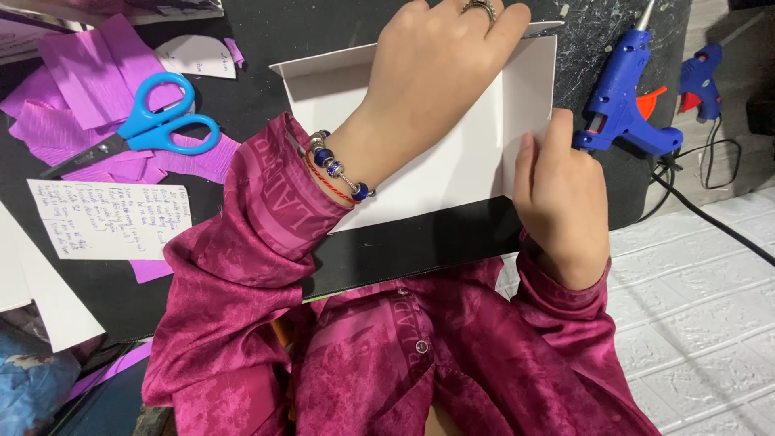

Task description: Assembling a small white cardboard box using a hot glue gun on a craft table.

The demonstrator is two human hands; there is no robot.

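Note:
A white card sheet (452,161) with folded-up edges lies on a black board (404,246) in front of me. My left hand (432,73) presses flat on the card near its far right corner, with a ring on one finger and a beaded bracelet on the wrist. My right hand (559,194) pinches the card's upright right flap (529,97) between thumb and fingers. Both arms wear magenta patterned sleeves.
Blue-handled scissors (149,121) rest on purple crepe paper pieces (81,73) at the left. A handwritten note (109,220) lies below them. A blue glue gun (626,93) with a black cord sits at the right, a second one (701,79) beyond it. White textured floor shows lower right.

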